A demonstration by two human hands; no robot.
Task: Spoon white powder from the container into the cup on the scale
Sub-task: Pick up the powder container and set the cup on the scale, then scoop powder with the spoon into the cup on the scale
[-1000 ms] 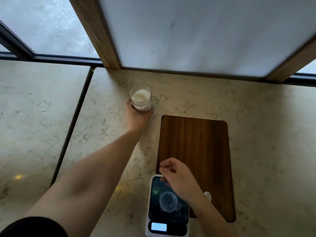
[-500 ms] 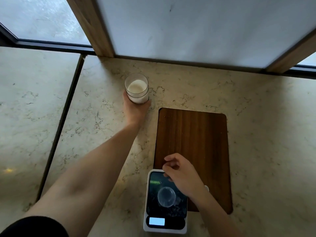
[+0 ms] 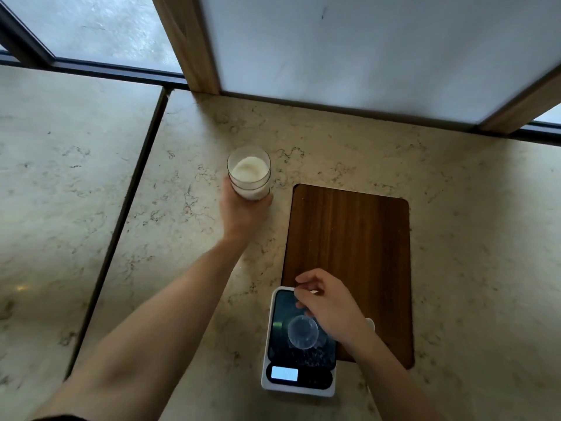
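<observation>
A clear glass container (image 3: 249,174), about half full of white powder, stands on the marble counter, and my left hand (image 3: 243,212) is wrapped around its lower part. A small clear cup (image 3: 303,332) sits in the middle of the dark-topped scale (image 3: 299,381), whose display is lit. My right hand (image 3: 329,308) hovers over the scale's far right part, just beside the cup. Its fingers pinch a thin spoon handle, and the white end of the spoon (image 3: 370,323) shows past the wrist. The hand hides the middle of the spoon.
A dark wooden board (image 3: 349,247) lies right of the container, with the scale overlapping its near left corner. A wall panel and window frame (image 3: 188,41) close off the back. A dark seam (image 3: 130,192) splits the counter on the left.
The view has shifted slightly. Both hands stay where they were: the left on the container, the right pinched over the scale beside the cup.
</observation>
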